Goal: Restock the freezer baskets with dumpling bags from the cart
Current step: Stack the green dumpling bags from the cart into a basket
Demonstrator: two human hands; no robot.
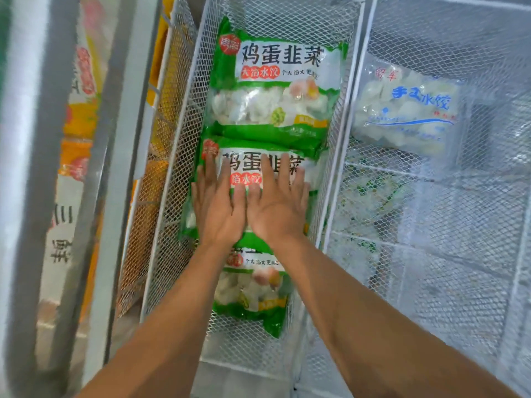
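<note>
Three green dumpling bags already lie in the middle basket, both hands, left hand and right hand, pressing flat-fingered on the middle bag, while the right basket holds only one clear bag

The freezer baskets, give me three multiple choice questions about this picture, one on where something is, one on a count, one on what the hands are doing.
1. Where does the clear bag with blue lettering lie?
A. In the right basket
B. In the middle basket, under the green bags
C. On the floor

2. How many green dumpling bags show in the middle basket?
A. One
B. Three
C. Five

3. What are the hands doing?
A. Hanging idle
B. Lifting a bag out
C. Pressing flat on the middle green bag

Answers:
1. A, it sits right of the wire divider.
2. B, far, middle and near, overlapping.
3. C, left hand and right hand lie straight-fingered on it.
</note>
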